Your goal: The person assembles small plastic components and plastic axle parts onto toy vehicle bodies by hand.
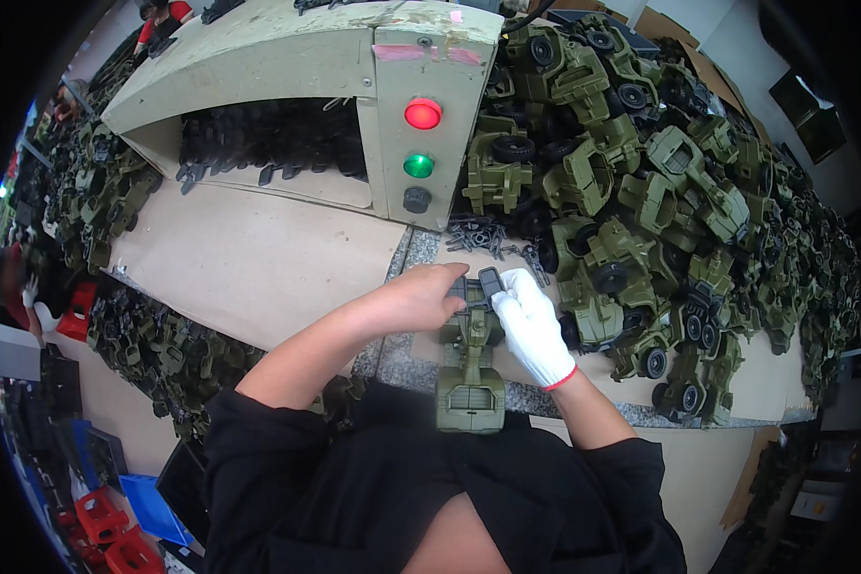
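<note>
An olive-green toy truck (pixel 471 397) lies lengthwise before me, its near end over the table's front edge. Dark grey frame-like pieces show at its far end. My left hand (pixel 419 298) is bare and grips that far end from the left, thumb and forefinger on either side of a grey piece. In a white glove with a red cuff, my right hand (pixel 536 330) holds a small dark grey plastic part (pixel 491 281) at the truck's far right corner. The glove hides how this part meets the truck.
Olive toy trucks (pixel 603 258) are heaped on the right. Small dark parts (pixel 476 234) lie beyond my hands. A beige machine housing (pixel 421 57) with red and green lights stands ahead, dark pieces (pixel 268 143) in its opening. More trucks (pixel 153 354) pile up left, near red stools (pixel 100 517).
</note>
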Available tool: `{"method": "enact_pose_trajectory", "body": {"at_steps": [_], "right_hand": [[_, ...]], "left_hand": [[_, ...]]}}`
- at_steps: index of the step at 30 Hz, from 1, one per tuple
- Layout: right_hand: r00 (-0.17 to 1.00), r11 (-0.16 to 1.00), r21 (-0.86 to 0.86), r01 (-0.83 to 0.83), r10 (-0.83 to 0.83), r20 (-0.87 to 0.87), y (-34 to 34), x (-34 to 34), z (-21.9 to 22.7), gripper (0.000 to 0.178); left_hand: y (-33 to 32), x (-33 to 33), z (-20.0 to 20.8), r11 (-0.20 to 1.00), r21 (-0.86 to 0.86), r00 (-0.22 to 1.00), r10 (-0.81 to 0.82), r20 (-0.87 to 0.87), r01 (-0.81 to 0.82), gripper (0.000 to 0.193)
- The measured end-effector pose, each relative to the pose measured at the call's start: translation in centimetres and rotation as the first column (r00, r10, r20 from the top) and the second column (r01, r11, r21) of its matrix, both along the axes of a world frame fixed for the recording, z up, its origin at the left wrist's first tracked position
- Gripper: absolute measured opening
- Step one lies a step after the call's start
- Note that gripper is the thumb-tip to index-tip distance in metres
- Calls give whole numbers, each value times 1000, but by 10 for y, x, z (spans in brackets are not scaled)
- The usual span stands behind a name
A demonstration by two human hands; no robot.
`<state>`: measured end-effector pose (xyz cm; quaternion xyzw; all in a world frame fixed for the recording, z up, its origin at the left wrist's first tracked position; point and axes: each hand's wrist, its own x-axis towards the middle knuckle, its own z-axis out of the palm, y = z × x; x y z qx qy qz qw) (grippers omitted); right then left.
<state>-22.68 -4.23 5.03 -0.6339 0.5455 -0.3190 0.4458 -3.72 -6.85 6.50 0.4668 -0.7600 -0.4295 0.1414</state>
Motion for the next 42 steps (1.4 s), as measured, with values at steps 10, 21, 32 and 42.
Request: {"method": "enact_pose_trajectory", "body": {"at_steps": [10, 21, 32, 42], "right_hand": [[968, 926, 378, 9, -103, 229, -3, -7, 15, 22], [973, 838, 544, 45, -160, 166, 2, -4, 26, 26], [859, 986, -163, 22, -102, -501, -37, -17, 2, 31], [46, 889, -445, -107, -443, -895, -42, -8, -54, 13]], "left_hand": [[9, -10, 18, 993, -48, 957, -88, 276, 105, 99], [13, -24, 22, 994, -50, 901, -68, 428, 98, 107], [11, -9, 15, 962, -205, 974, -144, 175, 180, 81], [49, 29, 21, 794, -576, 977, -104, 184, 193, 75]]}}
